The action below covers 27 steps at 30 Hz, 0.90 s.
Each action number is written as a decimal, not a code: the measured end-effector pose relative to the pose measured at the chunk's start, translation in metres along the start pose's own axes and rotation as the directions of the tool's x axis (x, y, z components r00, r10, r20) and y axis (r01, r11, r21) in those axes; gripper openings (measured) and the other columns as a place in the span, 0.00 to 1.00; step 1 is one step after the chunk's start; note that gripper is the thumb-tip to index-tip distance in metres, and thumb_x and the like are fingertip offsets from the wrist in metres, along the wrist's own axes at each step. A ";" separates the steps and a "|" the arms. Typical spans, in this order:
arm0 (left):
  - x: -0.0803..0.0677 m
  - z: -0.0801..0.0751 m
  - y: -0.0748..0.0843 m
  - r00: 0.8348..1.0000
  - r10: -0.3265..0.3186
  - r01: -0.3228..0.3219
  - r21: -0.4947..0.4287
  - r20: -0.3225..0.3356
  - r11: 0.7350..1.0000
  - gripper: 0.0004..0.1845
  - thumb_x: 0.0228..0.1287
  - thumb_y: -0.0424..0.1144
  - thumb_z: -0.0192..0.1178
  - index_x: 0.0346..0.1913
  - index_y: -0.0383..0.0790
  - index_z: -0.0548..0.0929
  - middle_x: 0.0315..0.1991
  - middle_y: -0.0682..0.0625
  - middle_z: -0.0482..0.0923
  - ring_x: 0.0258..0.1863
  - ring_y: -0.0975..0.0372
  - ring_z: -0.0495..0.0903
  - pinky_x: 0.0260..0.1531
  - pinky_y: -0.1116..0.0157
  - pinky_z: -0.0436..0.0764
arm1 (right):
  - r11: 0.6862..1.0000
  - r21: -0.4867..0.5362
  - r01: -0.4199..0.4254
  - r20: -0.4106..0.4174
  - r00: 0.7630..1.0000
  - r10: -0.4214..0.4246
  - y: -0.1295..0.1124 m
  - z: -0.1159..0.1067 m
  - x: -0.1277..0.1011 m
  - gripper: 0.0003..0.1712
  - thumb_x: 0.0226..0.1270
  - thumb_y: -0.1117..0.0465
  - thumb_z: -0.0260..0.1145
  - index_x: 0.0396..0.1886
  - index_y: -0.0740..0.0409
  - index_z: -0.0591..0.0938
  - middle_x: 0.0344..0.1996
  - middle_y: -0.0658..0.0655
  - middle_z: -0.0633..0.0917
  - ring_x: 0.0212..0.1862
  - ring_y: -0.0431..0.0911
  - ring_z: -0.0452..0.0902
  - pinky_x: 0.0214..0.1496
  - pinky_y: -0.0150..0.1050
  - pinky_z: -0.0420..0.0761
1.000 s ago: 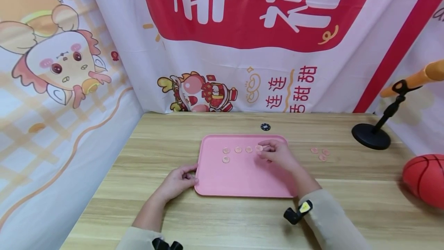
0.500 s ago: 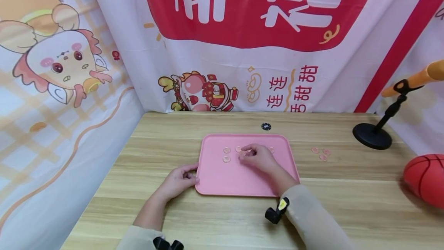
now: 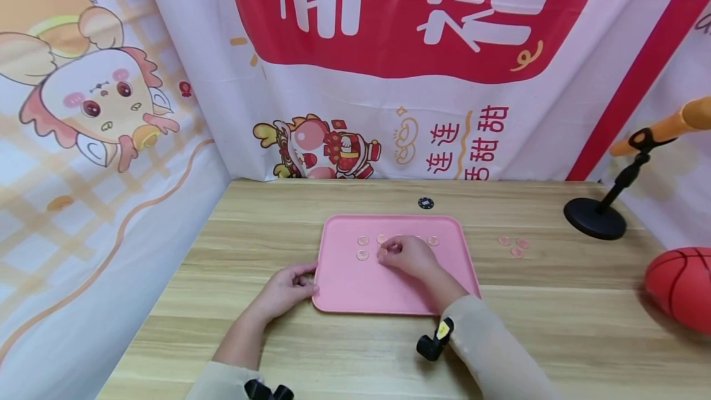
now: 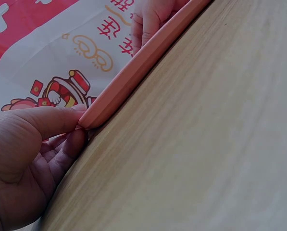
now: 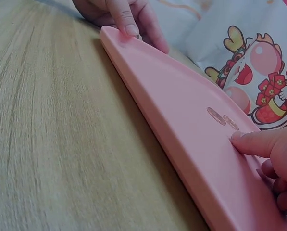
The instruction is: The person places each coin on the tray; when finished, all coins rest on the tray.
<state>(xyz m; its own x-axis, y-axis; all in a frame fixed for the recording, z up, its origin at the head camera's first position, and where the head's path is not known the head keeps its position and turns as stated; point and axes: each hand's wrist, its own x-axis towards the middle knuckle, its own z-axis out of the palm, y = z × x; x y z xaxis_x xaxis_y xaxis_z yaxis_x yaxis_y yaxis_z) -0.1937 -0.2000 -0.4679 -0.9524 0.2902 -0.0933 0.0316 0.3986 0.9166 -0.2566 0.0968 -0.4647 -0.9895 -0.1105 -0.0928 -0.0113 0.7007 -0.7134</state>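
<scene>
Left hand [image 3: 286, 292] pinched the near-left corner of the pink tray [image 3: 355, 286], thumb on the rim and fingers curled under it. The tray lay flat on the tabletop [image 3: 266, 215]. Right hand [image 3: 408, 256] rested on the tray with its fingers curled; fingertip [image 5: 239, 137] pressed the tray floor at a small pink disc [image 3: 382, 254]; whether it gripped the disc could not be told. More discs [image 3: 363, 247] lay just left of that hand; three discs [image 3: 513, 245] lay on the tabletop well to its right.
</scene>
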 end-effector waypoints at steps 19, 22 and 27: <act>0.000 0.001 -0.001 1.000 0.020 -0.020 0.009 -0.007 1.000 0.31 0.61 0.34 0.66 0.66 0.27 0.71 0.45 0.39 0.78 0.35 0.66 0.77 0.36 0.73 0.78 | 1.000 -0.027 0.009 0.010 1.000 -0.009 -0.003 -0.001 -0.003 0.20 0.53 0.49 0.76 0.47 0.46 0.87 0.38 0.50 0.85 0.40 0.44 0.76 0.50 0.43 0.75; 0.000 0.001 0.000 1.000 0.018 -0.018 0.008 -0.004 1.000 0.31 0.61 0.34 0.66 0.66 0.26 0.70 0.46 0.38 0.77 0.36 0.67 0.76 0.36 0.74 0.78 | 1.000 0.011 0.012 0.009 1.000 -0.012 -0.001 -0.001 -0.003 0.20 0.54 0.49 0.76 0.48 0.45 0.87 0.42 0.50 0.86 0.44 0.44 0.77 0.54 0.44 0.76; 0.000 0.002 0.000 1.000 0.005 -0.004 0.014 -0.007 1.000 0.31 0.61 0.34 0.66 0.66 0.28 0.71 0.45 0.39 0.77 0.36 0.66 0.77 0.36 0.74 0.77 | 0.992 0.128 0.025 0.000 1.000 -0.025 0.007 -0.007 -0.003 0.21 0.55 0.50 0.75 0.48 0.48 0.86 0.38 0.52 0.85 0.42 0.44 0.76 0.47 0.39 0.77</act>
<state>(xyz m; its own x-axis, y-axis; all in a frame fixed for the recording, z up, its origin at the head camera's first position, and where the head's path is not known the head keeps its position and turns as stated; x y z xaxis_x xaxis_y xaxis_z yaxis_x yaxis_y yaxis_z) -0.1935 -0.1985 -0.4682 -0.9543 0.2862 -0.0865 0.0400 0.4090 0.9116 -0.2549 0.1073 -0.4647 -0.9889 -0.1283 -0.0749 -0.0176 0.6020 -0.7983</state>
